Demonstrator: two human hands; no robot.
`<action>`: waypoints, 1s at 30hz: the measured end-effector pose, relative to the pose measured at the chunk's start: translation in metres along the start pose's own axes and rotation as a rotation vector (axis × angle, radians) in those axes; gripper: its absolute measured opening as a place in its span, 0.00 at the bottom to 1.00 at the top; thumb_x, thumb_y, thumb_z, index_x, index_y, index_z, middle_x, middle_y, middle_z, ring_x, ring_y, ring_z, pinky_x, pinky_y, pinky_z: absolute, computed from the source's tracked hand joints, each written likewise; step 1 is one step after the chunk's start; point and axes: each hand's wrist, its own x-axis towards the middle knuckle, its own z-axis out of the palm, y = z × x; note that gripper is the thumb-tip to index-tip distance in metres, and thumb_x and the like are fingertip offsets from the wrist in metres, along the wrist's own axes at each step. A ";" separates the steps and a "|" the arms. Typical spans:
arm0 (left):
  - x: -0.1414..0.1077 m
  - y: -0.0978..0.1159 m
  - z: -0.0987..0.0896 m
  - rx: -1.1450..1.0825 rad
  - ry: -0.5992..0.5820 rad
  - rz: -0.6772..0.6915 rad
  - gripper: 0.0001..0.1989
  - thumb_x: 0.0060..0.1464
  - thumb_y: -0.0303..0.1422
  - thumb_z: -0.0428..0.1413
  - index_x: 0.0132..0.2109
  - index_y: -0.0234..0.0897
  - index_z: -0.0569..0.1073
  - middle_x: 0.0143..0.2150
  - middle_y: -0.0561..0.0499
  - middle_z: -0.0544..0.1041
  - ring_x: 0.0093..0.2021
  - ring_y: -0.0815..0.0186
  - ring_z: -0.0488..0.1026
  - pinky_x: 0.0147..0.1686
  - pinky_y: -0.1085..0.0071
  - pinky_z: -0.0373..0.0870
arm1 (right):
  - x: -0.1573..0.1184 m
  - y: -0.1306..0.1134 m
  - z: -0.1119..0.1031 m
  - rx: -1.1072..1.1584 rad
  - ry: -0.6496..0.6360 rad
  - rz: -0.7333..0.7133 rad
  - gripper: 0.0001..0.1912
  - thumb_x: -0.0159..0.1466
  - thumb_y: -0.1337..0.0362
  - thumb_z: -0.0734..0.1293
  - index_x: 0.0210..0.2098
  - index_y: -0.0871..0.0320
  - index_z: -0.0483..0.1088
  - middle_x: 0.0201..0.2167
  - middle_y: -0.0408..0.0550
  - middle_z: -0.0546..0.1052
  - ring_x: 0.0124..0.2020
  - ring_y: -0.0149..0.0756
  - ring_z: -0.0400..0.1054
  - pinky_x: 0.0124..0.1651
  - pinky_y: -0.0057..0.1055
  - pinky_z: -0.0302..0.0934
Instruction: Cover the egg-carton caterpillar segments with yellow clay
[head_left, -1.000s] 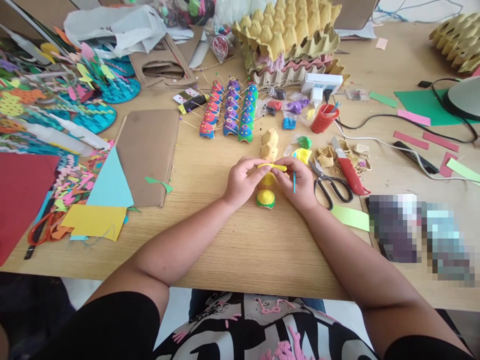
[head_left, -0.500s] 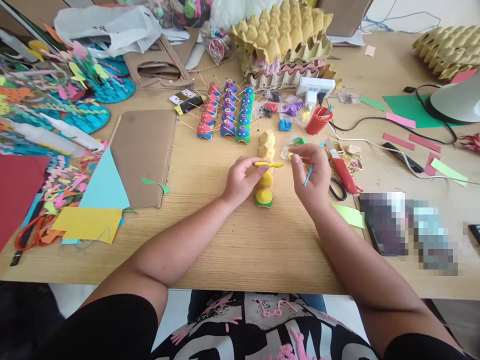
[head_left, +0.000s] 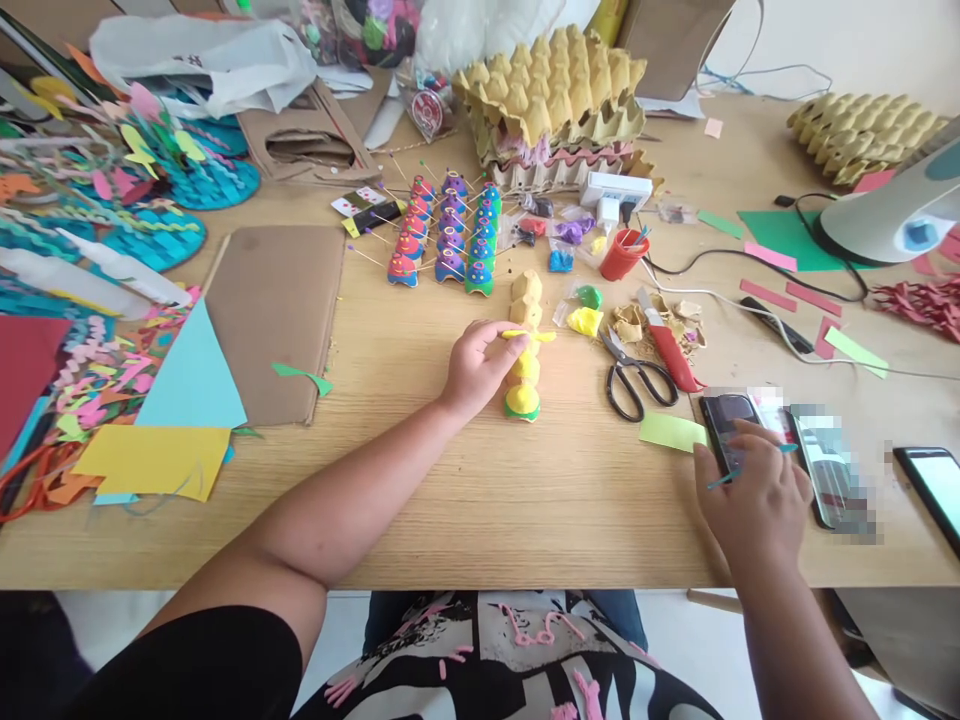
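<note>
My left hand (head_left: pixel 480 370) pinches a thin roll of yellow clay (head_left: pixel 541 336) between thumb and fingers, above an egg-carton strip (head_left: pixel 526 290). The strip's near bumps are coated in yellow clay (head_left: pixel 523 400), with a green rim at the closest one; its far bumps are bare. My right hand (head_left: pixel 761 500) is over a phone (head_left: pixel 724 425) at the right, fingers bent, with a thin blue stick (head_left: pixel 726 479) held across them. Whether a fingertip touches the screen, I cannot tell. Yellow clay (head_left: pixel 585 320) and green clay (head_left: pixel 589 297) lie just beyond the strip.
Scissors (head_left: pixel 637 380) and a red-handled knife (head_left: pixel 671 350) lie right of the strip. Three painted carton caterpillars (head_left: pixel 450 235) stand behind, near a red cup (head_left: pixel 624 255) and stacked egg trays (head_left: pixel 551 90). Cardboard (head_left: pixel 274 320) and coloured paper cover the left. More phones (head_left: pixel 829 470) lie right.
My right hand has moved from beside the strip down and right to the phone, keeping the blue stick. My left hand still pinches the yellow clay roll. The view has shifted slightly.
</note>
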 end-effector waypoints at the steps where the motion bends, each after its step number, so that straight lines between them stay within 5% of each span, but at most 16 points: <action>1: 0.000 0.001 0.000 0.004 -0.002 0.000 0.31 0.68 0.68 0.68 0.47 0.43 0.90 0.47 0.45 0.92 0.51 0.55 0.88 0.60 0.58 0.82 | -0.004 0.004 -0.001 0.002 -0.033 0.040 0.22 0.79 0.39 0.66 0.52 0.50 0.72 0.67 0.68 0.88 0.56 0.70 0.86 0.67 0.72 0.72; 5: 0.000 0.003 -0.001 0.024 -0.014 -0.013 0.28 0.69 0.64 0.69 0.47 0.43 0.90 0.47 0.45 0.93 0.52 0.55 0.88 0.60 0.57 0.82 | 0.001 -0.001 -0.004 0.033 -0.056 0.063 0.21 0.78 0.39 0.66 0.51 0.50 0.71 0.64 0.68 0.89 0.56 0.73 0.87 0.66 0.74 0.71; 8: 0.000 0.004 -0.001 0.019 -0.019 -0.013 0.26 0.69 0.63 0.69 0.47 0.44 0.90 0.47 0.45 0.93 0.52 0.55 0.88 0.60 0.57 0.82 | 0.020 -0.024 -0.004 0.063 0.044 -0.023 0.18 0.79 0.43 0.68 0.52 0.50 0.73 0.64 0.67 0.90 0.55 0.69 0.87 0.68 0.70 0.69; 14: 0.000 0.006 -0.002 0.014 -0.033 -0.026 0.22 0.69 0.58 0.70 0.46 0.44 0.90 0.47 0.45 0.92 0.52 0.54 0.88 0.61 0.56 0.81 | 0.074 -0.123 0.021 0.466 -0.028 -0.462 0.11 0.79 0.57 0.73 0.58 0.49 0.72 0.65 0.61 0.89 0.63 0.58 0.86 0.70 0.57 0.70; 19: 0.000 0.009 -0.004 -0.009 -0.047 -0.083 0.22 0.67 0.59 0.71 0.45 0.44 0.89 0.47 0.46 0.91 0.53 0.54 0.87 0.62 0.56 0.80 | 0.107 -0.187 0.064 0.743 -0.034 -0.573 0.18 0.79 0.60 0.70 0.66 0.48 0.69 0.69 0.61 0.86 0.69 0.59 0.84 0.69 0.58 0.74; 25: 0.000 0.008 -0.002 -0.067 -0.040 -0.139 0.34 0.63 0.71 0.69 0.45 0.43 0.89 0.46 0.46 0.91 0.51 0.55 0.87 0.59 0.58 0.80 | 0.101 -0.197 0.092 0.924 0.045 -0.585 0.28 0.77 0.63 0.69 0.75 0.45 0.65 0.68 0.60 0.85 0.69 0.58 0.83 0.68 0.61 0.78; 30: 0.000 0.011 -0.004 -0.037 -0.077 -0.097 0.33 0.65 0.70 0.68 0.44 0.43 0.89 0.47 0.44 0.92 0.52 0.55 0.88 0.61 0.57 0.81 | 0.107 -0.183 0.101 0.917 0.002 -0.537 0.31 0.77 0.49 0.74 0.75 0.47 0.67 0.68 0.62 0.86 0.71 0.64 0.82 0.74 0.68 0.76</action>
